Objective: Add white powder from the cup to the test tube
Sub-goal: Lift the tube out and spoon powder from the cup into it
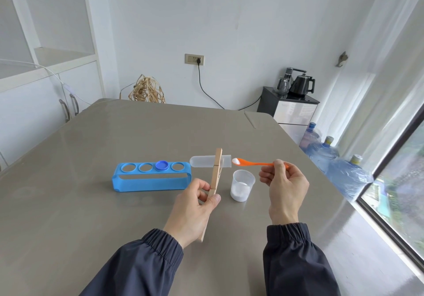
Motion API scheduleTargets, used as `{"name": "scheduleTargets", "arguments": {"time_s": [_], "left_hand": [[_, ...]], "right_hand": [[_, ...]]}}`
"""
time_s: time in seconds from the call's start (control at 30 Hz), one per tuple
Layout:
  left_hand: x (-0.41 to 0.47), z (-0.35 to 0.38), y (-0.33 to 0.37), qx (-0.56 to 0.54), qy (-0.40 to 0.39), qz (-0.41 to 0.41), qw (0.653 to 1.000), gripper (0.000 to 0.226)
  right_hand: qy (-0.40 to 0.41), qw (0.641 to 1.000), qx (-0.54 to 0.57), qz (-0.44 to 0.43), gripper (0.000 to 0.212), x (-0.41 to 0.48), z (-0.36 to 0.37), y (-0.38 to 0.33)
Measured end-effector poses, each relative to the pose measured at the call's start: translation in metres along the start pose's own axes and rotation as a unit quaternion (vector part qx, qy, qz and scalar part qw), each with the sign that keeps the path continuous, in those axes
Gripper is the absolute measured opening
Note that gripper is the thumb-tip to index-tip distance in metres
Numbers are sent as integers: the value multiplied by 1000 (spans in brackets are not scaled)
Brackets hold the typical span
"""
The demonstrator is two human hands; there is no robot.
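Head view: left hand (195, 206) grips wooden clamp (214, 181) holding clear test tube (203, 161) horizontal; right hand (286, 185) pinches powder-loaded orange spoon (252, 163).

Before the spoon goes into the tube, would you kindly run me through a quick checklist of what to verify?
1. Spoon loaded: ok, white powder heaped in its bowl.
2. Bowl lined up with the mouth of the tube: ok, it sits right at the opening, not yet inside.
3. Tube held steady: ok, it lies about level in the wooden clamp, which the left hand grips.
4. Right hand on the handle: ok, pinched at its far end.
5. Cup clear of the move: ok, it stands upright on the table.
6. Tube dry inside: cannot tell.
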State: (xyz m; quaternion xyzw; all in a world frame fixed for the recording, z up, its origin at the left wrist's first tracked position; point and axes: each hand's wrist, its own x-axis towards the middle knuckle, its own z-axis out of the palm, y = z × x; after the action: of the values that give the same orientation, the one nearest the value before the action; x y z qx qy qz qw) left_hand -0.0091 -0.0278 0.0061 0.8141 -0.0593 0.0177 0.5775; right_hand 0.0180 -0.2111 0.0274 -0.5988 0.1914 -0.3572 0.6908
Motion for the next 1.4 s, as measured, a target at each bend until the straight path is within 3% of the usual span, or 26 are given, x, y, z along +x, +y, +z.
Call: {"name": "scheduleTargets", "arguments": {"time_s": [0.67,1.4], "left_hand": [[-2,-1,4,6,13,-2,1000,15],[-1,0,3,9,18,-10,1000,15]], "right_hand": [[-61,997,-26,-40,19,-8,8,5],[-188,981,2,-55,16,-16,6,-1]]}}
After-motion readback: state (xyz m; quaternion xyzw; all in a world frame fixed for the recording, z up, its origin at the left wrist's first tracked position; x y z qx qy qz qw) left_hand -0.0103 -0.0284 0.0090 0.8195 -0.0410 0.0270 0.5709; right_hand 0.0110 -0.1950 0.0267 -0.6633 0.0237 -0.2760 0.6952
